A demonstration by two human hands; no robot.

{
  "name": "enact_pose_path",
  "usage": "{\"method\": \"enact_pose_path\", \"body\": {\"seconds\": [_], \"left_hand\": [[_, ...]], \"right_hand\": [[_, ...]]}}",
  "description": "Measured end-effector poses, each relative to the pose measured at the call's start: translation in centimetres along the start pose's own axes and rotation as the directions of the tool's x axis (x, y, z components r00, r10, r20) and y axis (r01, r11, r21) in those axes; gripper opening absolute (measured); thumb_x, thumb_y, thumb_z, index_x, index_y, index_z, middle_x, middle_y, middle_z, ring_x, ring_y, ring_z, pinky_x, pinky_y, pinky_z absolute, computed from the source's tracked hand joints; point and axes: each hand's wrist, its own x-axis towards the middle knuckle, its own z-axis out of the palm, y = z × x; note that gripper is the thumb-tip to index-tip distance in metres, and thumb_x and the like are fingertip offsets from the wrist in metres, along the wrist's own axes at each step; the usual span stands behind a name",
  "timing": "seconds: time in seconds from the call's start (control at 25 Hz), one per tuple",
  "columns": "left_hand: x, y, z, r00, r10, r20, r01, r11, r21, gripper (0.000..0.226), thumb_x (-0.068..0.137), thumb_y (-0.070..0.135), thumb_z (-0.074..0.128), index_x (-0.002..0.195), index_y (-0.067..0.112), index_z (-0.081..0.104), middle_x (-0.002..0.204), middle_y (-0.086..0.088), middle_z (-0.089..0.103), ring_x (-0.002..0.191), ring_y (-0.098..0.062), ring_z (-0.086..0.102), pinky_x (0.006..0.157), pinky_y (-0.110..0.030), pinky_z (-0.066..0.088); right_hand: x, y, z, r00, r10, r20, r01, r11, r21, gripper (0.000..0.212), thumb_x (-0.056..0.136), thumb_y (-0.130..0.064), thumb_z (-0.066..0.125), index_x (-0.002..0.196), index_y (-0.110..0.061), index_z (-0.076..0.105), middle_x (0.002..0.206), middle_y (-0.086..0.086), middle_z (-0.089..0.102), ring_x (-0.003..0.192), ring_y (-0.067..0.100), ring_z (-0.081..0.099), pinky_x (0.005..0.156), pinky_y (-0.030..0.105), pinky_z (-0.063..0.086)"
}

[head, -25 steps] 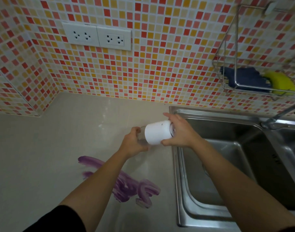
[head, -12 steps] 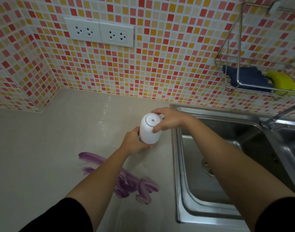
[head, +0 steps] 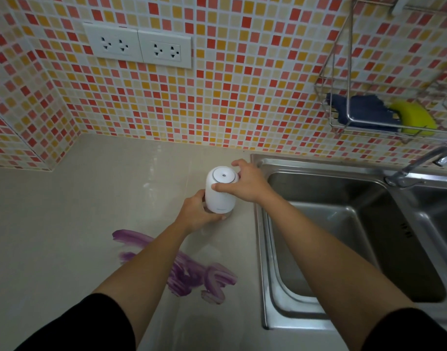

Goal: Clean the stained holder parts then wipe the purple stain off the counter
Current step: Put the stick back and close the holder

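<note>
White plastic holder [head: 220, 196], one, upright on the counter [head: 65, 224], its flat top bearing one small hole. Hands, two, both on it. Left hand [head: 195, 214]: fingers [head: 217, 218] curled round the holder's lowest part, gripping it where it meets the counter; what the palm covers there cannot be made out. Right hand [head: 246, 184]: thumb on the near edge of the top and fingers bent over the far edge, pinching the upper rim between them. Purple stain [head: 189, 272], one patch of several smeared strokes, on the counter nearer the wearer than the left fingers, partly under the left forearm and apart from the holder. Steel sink [head: 318, 163], one, its left rim just to the right of the right-hand fingers; two basins, the nearer close beside those fingers, the second well beyond them to the right. Tap [head: 417, 164], one, behind the basins, far right of both hands. Wall sockets [head: 137, 45], two, side by side on the mosaic tiles above and left of the fingers. Wire rack [head: 348, 84], one, on the wall above and right of the right fingers, holding one blue cloth [head: 362, 110] and one yellow sponge [head: 415, 117], touching. Black sleeves, two.
</note>
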Motion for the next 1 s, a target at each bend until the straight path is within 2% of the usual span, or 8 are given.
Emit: {"method": "enact_pose_path", "body": {"seconds": [0.16, 0.32, 0.48, 0.64, 0.76, 0.88, 0.92, 1.0], "left_hand": [[-0.1, 0.0, -0.2, 1.0, 0.001, 0.02, -0.001, 1.0, 0.007, 0.083, 0.061, 0.038, 0.085, 0.131, 0.017, 0.044, 0.126, -0.003, 0.058, 0.099, -0.016, 0.054, 0.079, -0.024, 0.048], [-0.5, 0.1, 0.2, 1.0, 0.012, 0.006, -0.012, 1.0, 0.014, 0.084, 0.063, 0.035, 0.084, 0.133, 0.017, 0.041, 0.127, -0.004, 0.058, 0.105, -0.019, 0.056, 0.084, -0.028, 0.05], [-0.8, -0.3, -0.8, 0.996, -0.014, 0.091, 0.004, 0.994, 0.112, 0.092, 0.066, 0.021, 0.082, 0.141, 0.013, 0.029, 0.139, -0.008, 0.047, 0.125, -0.027, 0.047, 0.098, -0.033, 0.042], [-1.2, -0.4, -2.9, 0.996, -0.085, 0.042, 0.078, 0.986, 0.151, 0.085, 0.074, 0.002, 0.068, 0.145, 0.009, 0.022, 0.148, -0.013, 0.036, 0.129, -0.03, 0.043, 0.101, -0.033, 0.041], [-1.2, 1.8, -4.8, 0.998, -0.044, -0.049, 0.051, 0.986, 0.162, 0.078, 0.077, -0.004, 0.061, 0.144, 0.011, 0.025, 0.147, -0.014, 0.038, 0.127, -0.031, 0.046, 0.098, -0.032, 0.042], [-1.2, 5.9, -6.4, 0.99, 0.046, -0.135, -0.021, 0.983, 0.184, 0.071, 0.081, -0.006, 0.054, 0.144, 0.011, 0.026, 0.147, -0.012, 0.038, 0.129, -0.031, 0.044, 0.1, -0.033, 0.04], [-1.3, 7.7, -6.7, 0.983, 0.084, -0.163, -0.055, 0.983, 0.175, 0.068, 0.083, -0.007, 0.051, 0.144, 0.012, 0.027, 0.147, -0.011, 0.037, 0.131, -0.03, 0.042, 0.102, -0.033, 0.039], [-1.4, 11.6, -6.9, 0.958, 0.184, -0.22, -0.15, 0.975, 0.163, 0.064, 0.086, -0.009, 0.047, 0.143, 0.012, 0.028, 0.148, -0.008, 0.038, 0.134, -0.025, 0.039, 0.103, -0.027, 0.035]], "right_hand": [[-0.2, -0.2, 0.0, 1.0, 0.023, -0.01, -0.023, 0.999, 0.029, 0.07, 0.063, -0.055, 0.076, 0.117, -0.016, 0.055, 0.117, 0.003, 0.059, 0.1, 0.02, 0.056, 0.081, 0.033, 0.052], [-0.6, 0.0, -0.3, 0.999, 0.035, 0.004, -0.035, 0.996, 0.087, 0.064, 0.062, -0.05, 0.079, 0.109, -0.015, 0.055, 0.111, 0.002, 0.058, 0.098, 0.02, 0.056, 0.081, 0.033, 0.052], [-0.6, 0.4, 0.2, 0.999, 0.034, -0.002, -0.033, 0.997, 0.072, 0.066, 0.058, -0.053, 0.08, 0.107, -0.016, 0.056, 0.11, 0.002, 0.059, 0.098, 0.02, 0.056, 0.082, 0.036, 0.053], [-0.9, 1.1, 1.4, 0.998, 0.052, -0.028, -0.051, 0.998, 0.042, 0.07, 0.052, -0.058, 0.081, 0.102, -0.017, 0.057, 0.107, 0.002, 0.058, 0.094, 0.019, 0.056, 0.077, 0.034, 0.051], [-1.1, 1.7, 2.4, 0.998, 0.061, -0.034, -0.06, 0.997, 0.041, 0.076, 0.053, -0.06, 0.08, 0.11, -0.017, 0.055, 0.113, 0.004, 0.057, 0.097, 0.02, 0.055, 0.078, 0.034, 0.05], [-1.5, 1.6, 2.0, 0.999, 0.045, 0.025, -0.046, 0.998, 0.051, 0.094, 0.055, -0.065, 0.075, 0.13, -0.018, 0.043, 0.132, 0.005, 0.048, 0.114, 0.024, 0.051, 0.093, 0.041, 0.047], [-1.8, 1.4, 1.3, 0.999, 0.028, 0.023, -0.029, 0.996, 0.08, 0.095, 0.059, -0.065, 0.072, 0.135, -0.019, 0.038, 0.136, 0.005, 0.043, 0.12, 0.024, 0.048, 0.097, 0.042, 0.045], [-2.2, 0.8, -1.1, 0.994, -0.08, -0.08, 0.089, 0.99, 0.11, 0.079, 0.074, -0.057, 0.066, 0.137, -0.018, 0.037, 0.137, 0.004, 0.042, 0.123, 0.021, 0.045, 0.1, 0.036, 0.041]]}}
